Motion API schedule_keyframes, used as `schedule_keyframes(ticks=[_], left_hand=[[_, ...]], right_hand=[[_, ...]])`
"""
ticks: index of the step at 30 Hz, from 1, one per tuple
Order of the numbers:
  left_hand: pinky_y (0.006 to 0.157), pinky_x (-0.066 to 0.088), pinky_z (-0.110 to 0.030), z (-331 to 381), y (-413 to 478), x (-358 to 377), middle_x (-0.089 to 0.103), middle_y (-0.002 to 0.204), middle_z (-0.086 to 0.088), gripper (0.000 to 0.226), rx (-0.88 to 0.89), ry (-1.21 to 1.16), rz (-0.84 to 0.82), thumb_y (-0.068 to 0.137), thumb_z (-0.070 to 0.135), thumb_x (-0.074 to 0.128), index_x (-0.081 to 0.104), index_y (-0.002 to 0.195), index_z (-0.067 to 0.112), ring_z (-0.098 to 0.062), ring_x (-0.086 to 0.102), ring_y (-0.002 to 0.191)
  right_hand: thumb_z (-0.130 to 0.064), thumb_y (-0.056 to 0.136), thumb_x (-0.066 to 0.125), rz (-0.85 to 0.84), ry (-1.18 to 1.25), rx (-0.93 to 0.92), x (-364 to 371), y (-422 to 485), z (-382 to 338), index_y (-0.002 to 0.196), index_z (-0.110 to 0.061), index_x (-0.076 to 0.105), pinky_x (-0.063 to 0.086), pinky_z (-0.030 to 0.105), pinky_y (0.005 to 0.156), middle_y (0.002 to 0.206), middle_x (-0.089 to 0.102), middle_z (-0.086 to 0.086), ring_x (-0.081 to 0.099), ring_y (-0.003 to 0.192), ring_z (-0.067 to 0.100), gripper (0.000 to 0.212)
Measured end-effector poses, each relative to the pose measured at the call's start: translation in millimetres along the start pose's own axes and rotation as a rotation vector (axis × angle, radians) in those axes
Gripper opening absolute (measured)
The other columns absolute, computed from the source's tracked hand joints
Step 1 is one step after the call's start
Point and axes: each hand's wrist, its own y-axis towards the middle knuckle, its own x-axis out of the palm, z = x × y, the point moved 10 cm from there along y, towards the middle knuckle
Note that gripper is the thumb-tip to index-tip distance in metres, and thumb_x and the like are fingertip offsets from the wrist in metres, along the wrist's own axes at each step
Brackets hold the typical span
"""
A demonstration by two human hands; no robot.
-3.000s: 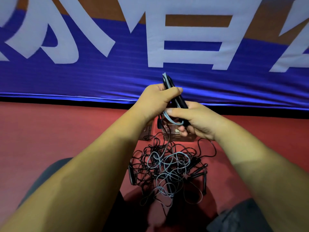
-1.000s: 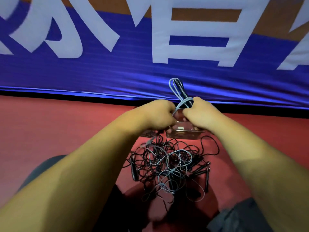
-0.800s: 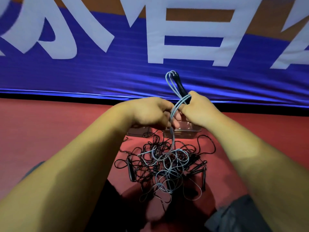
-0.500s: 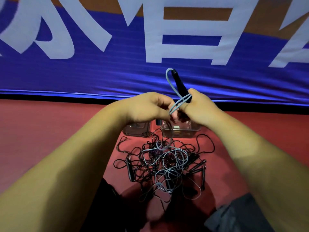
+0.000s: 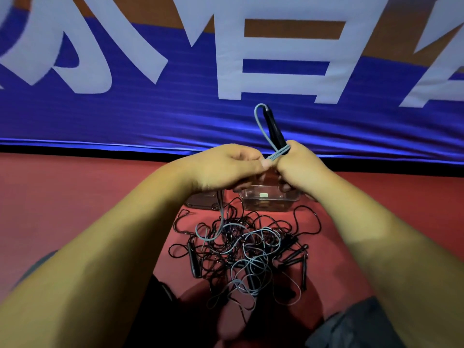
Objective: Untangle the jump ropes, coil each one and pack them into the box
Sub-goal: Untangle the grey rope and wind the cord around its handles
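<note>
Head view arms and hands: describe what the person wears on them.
Left forearm and right forearm are bare, no sleeves showing. The left hand and right hand wear no gloves; no watch, band or ring is visible.

One grey-blue rope (image 5: 259, 123) wraps its raised black handle (image 5: 273, 128); tangled ropes (image 5: 241, 249) lie near a clear box (image 5: 270, 201).

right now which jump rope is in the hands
The pale grey-blue rope: the right hand grips its black handle, the left hand pinches its cord. The black ropes lie tangled on the floor.
</note>
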Motion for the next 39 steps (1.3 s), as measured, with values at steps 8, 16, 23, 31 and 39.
schedule_keyframes(ticks=[8, 16, 23, 31, 39], left_hand=[[0.069, 0.047, -0.025, -51.4, 12.9, -13.9, 0.068, 0.067, 0.012, 0.034, -0.181, 0.547, -0.007, 0.109, 0.042, 0.048, 0.066, 0.089, 0.022, -0.004, 0.058, 0.063], [0.053, 0.050, -0.026, -71.9, 11.3, 23.0, 0.077, 0.092, -0.017, 0.034, -0.329, 0.152, -0.184, 0.114, 0.029, 0.039, 0.061, 0.105, 0.005, -0.024, 0.069, 0.067], [0.064, 0.051, -0.032, -81.8, 13.8, 33.8, 0.076, 0.102, -0.018, 0.027, -0.399, 0.005, -0.223, 0.114, 0.028, 0.039, 0.057, 0.110, 0.008, -0.033, 0.073, 0.093], [0.090, 0.042, -0.043, -84.0, 14.9, 4.4, 0.077, 0.111, -0.011, 0.033, -0.402, -0.207, -0.059, 0.092, 0.008, 0.063, 0.062, 0.124, 0.004, -0.022, 0.068, 0.097], [0.093, 0.061, -0.042, -42.4, 15.2, -40.9, 0.070, 0.106, -0.013, 0.042, -0.076, -0.347, 0.195, 0.085, 0.006, 0.081, 0.070, 0.124, 0.016, -0.025, 0.070, 0.096]], right_hand=[[0.001, 0.097, 0.064, -0.418, 0.292, 0.112, 43.5, -16.2, 7.3, 0.106, -0.014, 0.049, 0.023, 0.020, 0.042, 0.069, 0.043, 0.004, 0.032, 0.048, 0.010, 0.023], [-0.035, 0.104, 0.066, -0.610, 0.422, 0.123, 59.4, -40.6, -8.9, 0.098, -0.013, 0.054, 0.013, 0.019, 0.043, 0.066, 0.039, -0.001, 0.022, 0.046, 0.006, 0.026], [-0.014, 0.105, 0.055, -0.620, 0.424, 0.114, 55.4, -44.9, -12.1, 0.084, -0.018, 0.047, 0.009, 0.022, 0.045, 0.065, 0.036, 0.000, 0.020, 0.046, 0.007, 0.022], [-0.007, 0.096, 0.059, -0.489, 0.287, 0.155, 38.8, -26.9, 8.1, 0.102, -0.013, 0.046, 0.015, 0.020, 0.044, 0.063, 0.046, 0.002, 0.027, 0.047, 0.010, 0.014], [-0.010, 0.097, 0.066, -0.568, 0.097, 0.147, 48.6, -33.3, 18.2, 0.102, -0.013, 0.047, 0.022, 0.022, 0.046, 0.065, 0.048, 0.003, 0.032, 0.049, 0.013, 0.020]])
